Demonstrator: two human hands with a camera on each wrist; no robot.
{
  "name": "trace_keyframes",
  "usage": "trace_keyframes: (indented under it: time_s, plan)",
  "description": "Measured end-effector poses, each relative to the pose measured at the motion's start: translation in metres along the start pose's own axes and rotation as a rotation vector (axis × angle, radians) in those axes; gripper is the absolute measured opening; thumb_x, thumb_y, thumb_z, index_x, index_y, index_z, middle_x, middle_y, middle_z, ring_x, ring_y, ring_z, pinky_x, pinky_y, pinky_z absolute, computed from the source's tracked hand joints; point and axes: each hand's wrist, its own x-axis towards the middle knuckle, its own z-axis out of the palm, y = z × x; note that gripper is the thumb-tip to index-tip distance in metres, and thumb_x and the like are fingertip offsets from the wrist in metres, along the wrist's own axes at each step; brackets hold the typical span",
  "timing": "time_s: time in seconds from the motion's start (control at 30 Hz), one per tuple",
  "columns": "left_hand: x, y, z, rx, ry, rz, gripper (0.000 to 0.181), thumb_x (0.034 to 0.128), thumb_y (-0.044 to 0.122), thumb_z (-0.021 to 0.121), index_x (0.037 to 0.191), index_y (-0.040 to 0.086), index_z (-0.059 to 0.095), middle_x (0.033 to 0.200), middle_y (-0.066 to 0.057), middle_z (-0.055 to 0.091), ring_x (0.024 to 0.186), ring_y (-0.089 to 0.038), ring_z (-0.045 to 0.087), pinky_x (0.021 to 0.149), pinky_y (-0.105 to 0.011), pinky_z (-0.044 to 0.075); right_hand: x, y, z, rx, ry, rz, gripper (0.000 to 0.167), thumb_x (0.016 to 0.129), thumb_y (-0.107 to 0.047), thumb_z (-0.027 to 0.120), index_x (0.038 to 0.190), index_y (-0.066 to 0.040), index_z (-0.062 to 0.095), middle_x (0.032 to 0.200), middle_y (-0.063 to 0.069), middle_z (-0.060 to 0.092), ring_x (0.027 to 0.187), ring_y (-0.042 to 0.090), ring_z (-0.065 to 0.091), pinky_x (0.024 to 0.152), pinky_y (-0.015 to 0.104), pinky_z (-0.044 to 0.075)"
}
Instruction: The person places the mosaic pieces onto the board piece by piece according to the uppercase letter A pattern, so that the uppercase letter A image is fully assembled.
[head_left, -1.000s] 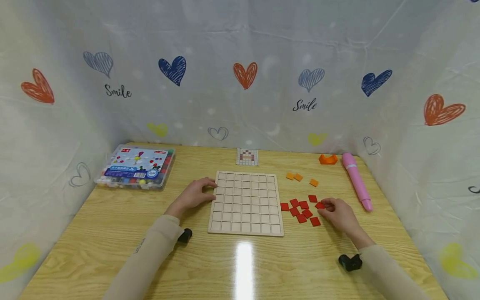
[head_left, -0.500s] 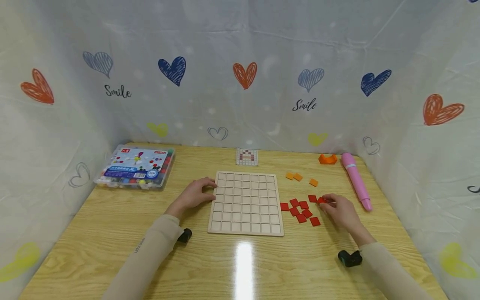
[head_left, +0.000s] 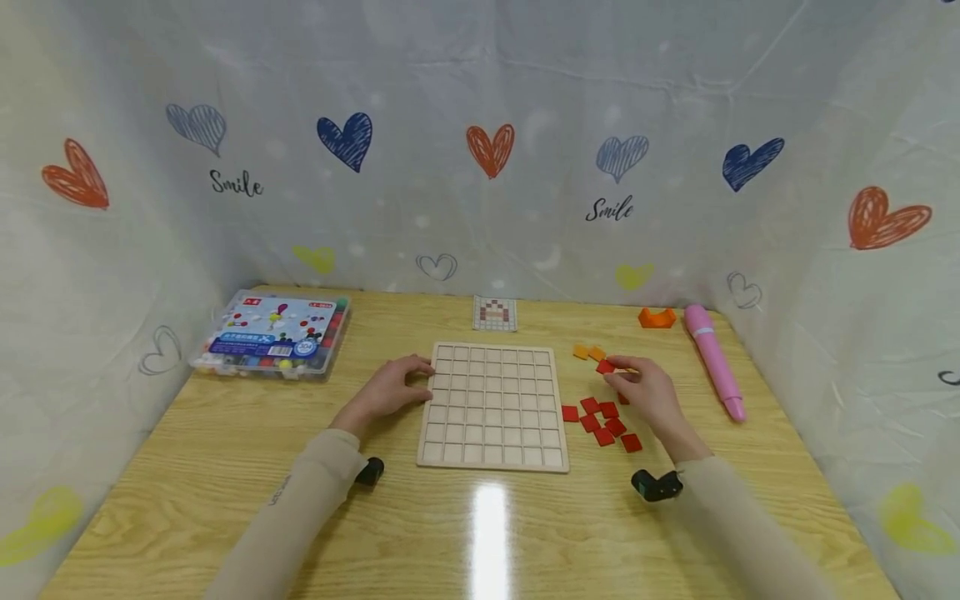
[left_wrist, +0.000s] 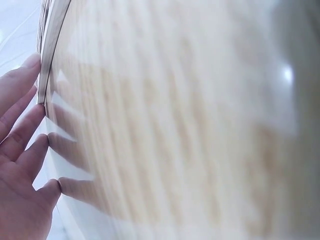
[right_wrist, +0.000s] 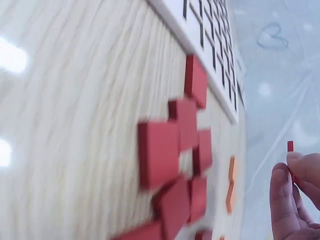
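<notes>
My right hand (head_left: 647, 396) pinches a red square tile (head_left: 604, 367) between thumb and fingers, above the table near the orange tiles (head_left: 588, 353). In the right wrist view the pinched red tile (right_wrist: 290, 146) stands on edge, apart from several loose red tiles (right_wrist: 159, 155). Those red tiles (head_left: 607, 410) lie right of a square wooden grid board (head_left: 492, 408) whose cells hold nothing. At the board's left edge rests my left hand (head_left: 386, 386). The left wrist view shows its fingertips (left_wrist: 34, 61) spread along the board's side (left_wrist: 50, 50) and the tabletop.
A small printed pattern card (head_left: 494, 314) lies behind the board. Back left is a clear case of coloured pieces (head_left: 272, 335). An orange curved piece (head_left: 657, 318) and a pink pen-like stick (head_left: 714, 362) lie back right. A patterned curtain (head_left: 480, 225) surrounds the table.
My right hand has drawn a red tile off the right side of the group and carried it up, leftward and away from me, toward the orange tiles. The left hand has stayed put.
</notes>
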Motion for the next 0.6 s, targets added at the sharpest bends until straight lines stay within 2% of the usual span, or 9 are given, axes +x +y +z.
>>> trace_keyframes:
  time_s: [0.3, 0.47, 0.6]
  plan:
    - [0.001, 0.000, 0.001, -0.003, -0.001, -0.002, 0.037, 0.0885, 0.015, 0.073, 0.123, 0.004, 0.064, 0.143, -0.016, 0.049, 0.141, -0.039, 0.030, 0.117, -0.052, 0.020, 0.037, -0.038, 0.044, 0.024, -0.073, -0.097, 0.037, 0.095, -0.019, 0.066, 0.129, -0.005, 0.063, 0.129, 0.019, 0.055, 0.108, 0.034, 0.063, 0.089, 0.046, 0.053]
    - [-0.001, 0.000, 0.000, -0.004, -0.002, 0.003, 0.037, 0.0887, 0.015, 0.073, 0.123, 0.004, 0.064, 0.143, -0.016, 0.050, 0.141, -0.039, 0.031, 0.116, -0.053, 0.021, 0.057, -0.058, 0.072, 0.026, -0.179, -0.109, 0.034, 0.094, -0.021, 0.068, 0.126, -0.010, 0.066, 0.129, 0.012, 0.059, 0.106, 0.026, 0.064, 0.089, 0.042, 0.053]
    - [-0.001, 0.000, 0.000, -0.002, -0.002, 0.006, 0.037, 0.0886, 0.015, 0.073, 0.123, 0.004, 0.064, 0.143, -0.016, 0.050, 0.141, -0.039, 0.031, 0.116, -0.053, 0.021, 0.069, -0.068, 0.091, -0.017, -0.247, -0.150, 0.033, 0.093, -0.019, 0.068, 0.125, -0.009, 0.067, 0.126, 0.012, 0.061, 0.104, 0.026, 0.063, 0.087, 0.041, 0.054]
